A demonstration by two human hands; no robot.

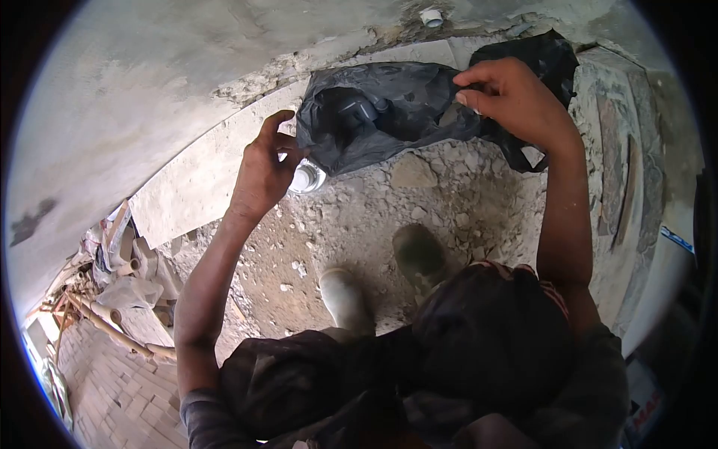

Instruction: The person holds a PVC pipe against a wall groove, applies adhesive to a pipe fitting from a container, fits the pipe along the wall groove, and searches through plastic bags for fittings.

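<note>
A black plastic bag (419, 131) lies on the rubble by the wall, its mouth gaping toward the left. Inside show dark grey pieces that look like pipe fittings (366, 110). At the left end of the bag is my left hand (262, 168), index finger stretched out and fingers apart beside the bag's rim. My right hand (520, 101) is over the bag's right part, thumb and index finger at a fold of the plastic. A white round object (305, 178), perhaps a lidded container, sits just below my left fingers, partly hidden by them.
More black plastic (538, 63) lies beyond my right hand. A pale board (187, 176) leans along the wall, with a pipe stub (431, 18) above. Bamboo poles (112, 325) and scraps lie at left. My boots (348, 299) stand on loose rubble (415, 172).
</note>
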